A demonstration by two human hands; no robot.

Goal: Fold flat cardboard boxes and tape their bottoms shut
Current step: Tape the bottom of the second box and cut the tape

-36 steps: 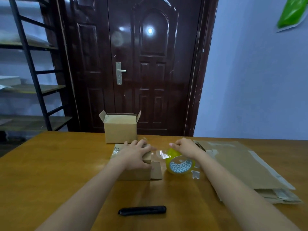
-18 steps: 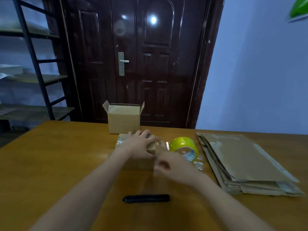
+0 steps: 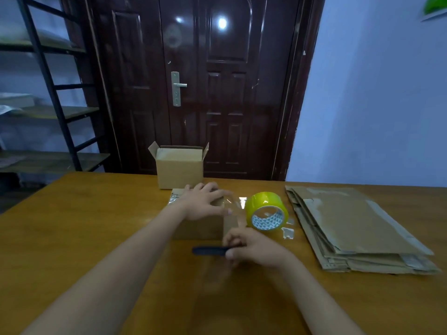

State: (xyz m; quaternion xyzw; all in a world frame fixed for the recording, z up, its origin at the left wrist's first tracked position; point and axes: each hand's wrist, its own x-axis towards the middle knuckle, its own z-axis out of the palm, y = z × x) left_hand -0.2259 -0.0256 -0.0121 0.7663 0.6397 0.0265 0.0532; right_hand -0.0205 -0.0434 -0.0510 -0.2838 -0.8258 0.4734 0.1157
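The left hand [image 3: 205, 204] lies spread on the box [image 3: 198, 226] mid-tabletop, likely pinning the taped flaps down. The right hand [image 3: 251, 247] curls round the black cutter [image 3: 210, 250], probably to sever the tape strip running to the roll [image 3: 267, 211].

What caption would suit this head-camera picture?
Left hand presses the box being taped, beside the tape roll, while the right hand grips the black cutter.
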